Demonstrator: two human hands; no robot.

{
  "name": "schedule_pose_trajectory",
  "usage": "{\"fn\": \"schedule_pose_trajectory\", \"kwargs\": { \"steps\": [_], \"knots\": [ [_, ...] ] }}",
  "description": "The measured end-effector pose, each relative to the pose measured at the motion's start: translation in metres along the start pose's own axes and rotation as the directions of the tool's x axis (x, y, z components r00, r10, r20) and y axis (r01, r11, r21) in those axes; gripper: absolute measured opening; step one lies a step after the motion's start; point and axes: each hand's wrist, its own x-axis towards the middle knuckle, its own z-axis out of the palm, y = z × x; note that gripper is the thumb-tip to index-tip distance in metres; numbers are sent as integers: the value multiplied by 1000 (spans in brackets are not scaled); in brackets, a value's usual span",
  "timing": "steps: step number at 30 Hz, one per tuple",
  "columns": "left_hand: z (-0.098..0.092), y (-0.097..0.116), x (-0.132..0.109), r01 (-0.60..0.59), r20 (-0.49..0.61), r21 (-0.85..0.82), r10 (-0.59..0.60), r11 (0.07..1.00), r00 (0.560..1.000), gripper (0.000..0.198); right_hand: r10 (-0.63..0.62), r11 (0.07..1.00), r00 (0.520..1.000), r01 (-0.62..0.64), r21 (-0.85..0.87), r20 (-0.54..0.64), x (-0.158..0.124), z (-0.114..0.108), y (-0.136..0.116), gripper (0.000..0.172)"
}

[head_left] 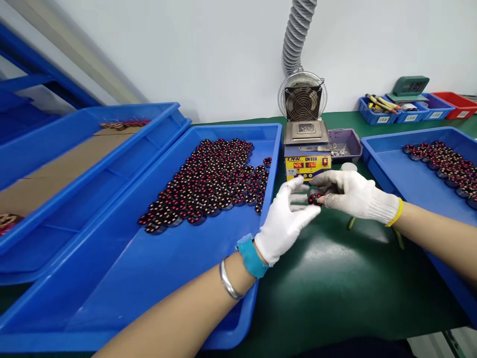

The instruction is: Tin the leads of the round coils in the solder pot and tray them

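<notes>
My right hand (354, 195), in a white glove with a yellow cuff, pinches a small round black part with red spots (315, 198) between thumb and fingers. Just left of it is my left hand (283, 219), also gloved, its fingers spread around the part's near side without a visible grip. Both hands are over the green mat, in front of a yellow and blue solder pot (307, 163) with lit red displays. Beside my left hand, a blue tray (227, 248) holds a large cluster of similar round parts (212, 179). Green tool handles (351, 223) show partly below my right hand.
Another blue tray (391, 164) with similar parts stands at right. Behind the pot are a fan (302, 102) and a grey hose (298, 35). A purple bin (350, 139) of small metal pieces sits beside it. Small bins (378, 117) and a clock (411, 86) line the back.
</notes>
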Motion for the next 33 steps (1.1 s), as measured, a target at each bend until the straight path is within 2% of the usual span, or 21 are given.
{"fn": "schedule_pose_trajectory", "kwargs": {
  "steps": [2, 4, 8, 10, 13, 17, 19, 23, 25, 29, 33],
  "knots": [
    [2, -2, -3, -118, 69, 71, 113, 990, 991, 81, -54, 992, 997, 47, -117, -60, -4, 1, -4, 41],
    [4, -3, -3, -144, 117, 85, 134, 986, 984, 72, -136, 967, 986, 111, -228, -98, -7, 2, -8, 39],
    [5, -1, 1, -17, 110, 62, 10, 998, 994, 41, -319, 878, 942, 254, -405, -100, -13, 1, -14, 36],
    [4, 1, 2, 100, 111, 49, -105, 994, 988, 23, -332, 868, 937, 257, -424, -111, -13, 1, -14, 37],
    [2, 4, 1, 212, 80, 61, -217, 975, 973, 22, -242, 925, 954, 172, -338, -176, -10, 2, -11, 34],
    [-8, 9, -3, 160, 169, 62, -168, 985, 971, 18, -63, 995, 959, 37, -96, -276, 0, 0, -1, 35],
    [-15, 11, -3, 146, 167, 63, -154, 987, 974, 19, 6, 999, 958, 6, 40, -287, 5, -2, 4, 35],
    [-24, 11, 2, 86, 46, -21, -85, 996, 995, 19, 111, 973, 954, -47, 228, -278, 9, -4, 7, 32],
    [-23, 8, 4, 84, 38, -58, -82, 995, 996, 28, 141, 958, 955, -65, 278, -263, 8, -3, 5, 32],
    [-12, 3, 5, 154, 115, 58, -160, 986, 980, 48, 193, 916, 959, -100, 388, -209, 6, 5, -2, 29],
    [-5, 2, 6, 145, 230, 61, -155, 988, 961, 47, 278, 834, 954, -181, 521, -114, 4, 15, -5, 24]
  ]
}}
